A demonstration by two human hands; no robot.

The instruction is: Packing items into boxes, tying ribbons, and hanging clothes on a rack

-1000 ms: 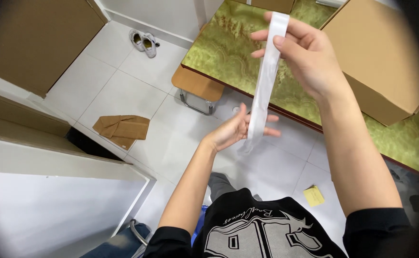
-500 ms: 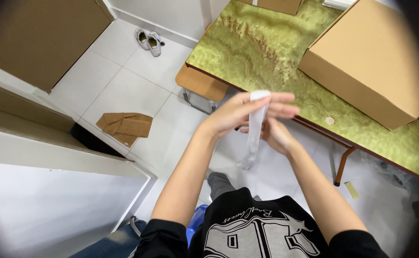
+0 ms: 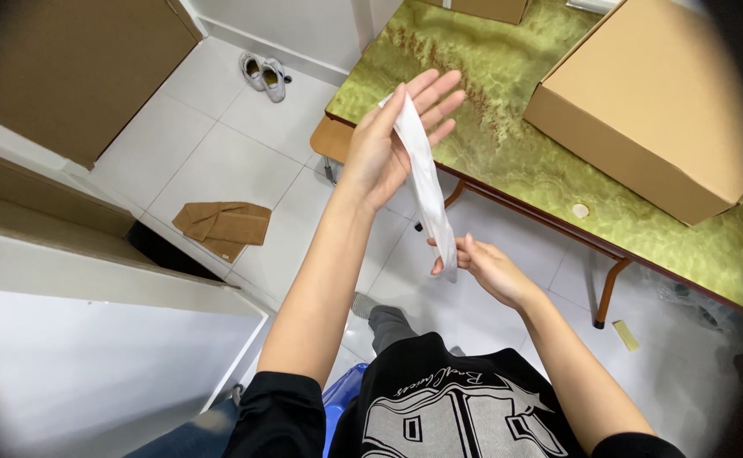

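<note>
A long white strip (image 3: pixel 427 182) of paper or cloth is stretched between my hands in front of my chest. My left hand (image 3: pixel 393 136) is raised, palm open and fingers spread, with the strip's upper end lying across the fingers. My right hand (image 3: pixel 482 265) is lower and pinches the strip's bottom end between thumb and fingers. The strip hangs slanted down to the right, over the edge of a green marbled table (image 3: pixel 507 161).
A large closed cardboard box (image 3: pixel 651 110) rests on the table at right. A flattened brown cardboard piece (image 3: pixel 223 225) lies on the white tile floor. A pair of shoes (image 3: pixel 263 75) sits by the far wall. A white ledge (image 3: pixel 92 339) is at left.
The hands have swapped heights: my left hand rose to the strip's top and opened flat, while my right hand dropped from above to grip the bottom end.
</note>
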